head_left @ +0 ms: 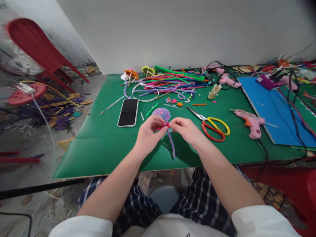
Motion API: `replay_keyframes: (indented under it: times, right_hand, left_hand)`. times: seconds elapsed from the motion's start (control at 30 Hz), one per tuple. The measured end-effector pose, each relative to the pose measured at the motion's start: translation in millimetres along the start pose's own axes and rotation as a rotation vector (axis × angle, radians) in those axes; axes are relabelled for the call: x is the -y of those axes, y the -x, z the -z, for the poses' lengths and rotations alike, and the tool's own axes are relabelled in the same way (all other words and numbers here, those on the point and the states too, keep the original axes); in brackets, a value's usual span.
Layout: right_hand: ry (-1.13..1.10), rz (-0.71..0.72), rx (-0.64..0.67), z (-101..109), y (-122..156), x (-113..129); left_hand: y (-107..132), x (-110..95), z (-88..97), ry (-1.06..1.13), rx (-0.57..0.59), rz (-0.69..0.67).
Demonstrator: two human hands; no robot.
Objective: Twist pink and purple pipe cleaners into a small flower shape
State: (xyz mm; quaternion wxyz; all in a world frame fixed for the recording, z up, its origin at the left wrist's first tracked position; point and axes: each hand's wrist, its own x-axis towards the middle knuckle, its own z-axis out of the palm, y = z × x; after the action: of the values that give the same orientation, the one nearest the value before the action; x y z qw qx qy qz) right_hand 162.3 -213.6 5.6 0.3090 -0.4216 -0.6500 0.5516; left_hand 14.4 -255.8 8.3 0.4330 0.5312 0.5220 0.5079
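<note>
Left hand (148,133): fingers curled shut, thumb and forefinger pinched on a red bit (166,124) at the middle of the green table (103,144).
Right hand (187,130): thumb and forefinger closed on the same red bit from the other side; the remaining fingers are loosely bent, and the fingertips of both hands almost meet.
Red bit: small and held just above the table surface between the two pinches; its exact shape is too small to tell.
Purple strand (171,144): fuzzy wire running from the pinch point down toward the person, with its free end over the table.
Spiral disc (161,114): purple and pink coil just behind the left fingers, partly hidden by them — whether it joins the strand cannot be told.
Phone (128,112): dark screen up, left of the disc, lying flat.
Scissors (212,125): yellow and red handles, blades closed, just right of the right hand.
Glue gun (249,121): pink, lying on its side at the edge of the blue board (271,108), with its cord trailing off the table.
Wire pile (170,82): many coloured fuzzy wires heaped at the far side — green, pink, purple and orange.
Small flowers (174,101): tiny craft pieces between the pile and the disc.
Red chair (39,49): far left, off the table.
</note>
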Motion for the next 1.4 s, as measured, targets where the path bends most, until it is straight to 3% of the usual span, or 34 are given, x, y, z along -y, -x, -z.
replay_keyframes:
  times: [0.2, 0.47, 0.7, 1.0, 1.2, 1.4]
  right_hand:
    - [-0.015, 0.053, -0.047, 2.9, -0.1, 1.3]
    - [0.147, 0.122, -0.052, -1.6, 2.0, 2.8]
    - [0.363, 0.181, -0.074, -1.6, 4.3, 4.2]
    - [0.426, 0.240, -0.094, -3.5, 5.4, 7.0]
    - [0.419, 0.304, -0.160, 1.9, 4.7, 6.7]
    - [0.449, 0.300, -0.139, 0.0, 3.6, 6.3]
  left_hand:
    - [-3.1, 0.5, 1.2, 0.132, -0.033, 0.107]
    - [-1.6, 0.7, 0.1, 0.201, -0.049, 0.145]
    - [-2.9, 3.9, 0.0, 0.126, -0.057, 0.146]
    - [-4.8, 5.2, 1.1, 0.091, 0.020, 0.155]
    - [-5.0, 5.2, 0.5, 0.171, -0.005, 0.234]
    - [-5.3, 5.2, 0.4, 0.131, -0.038, 0.195]
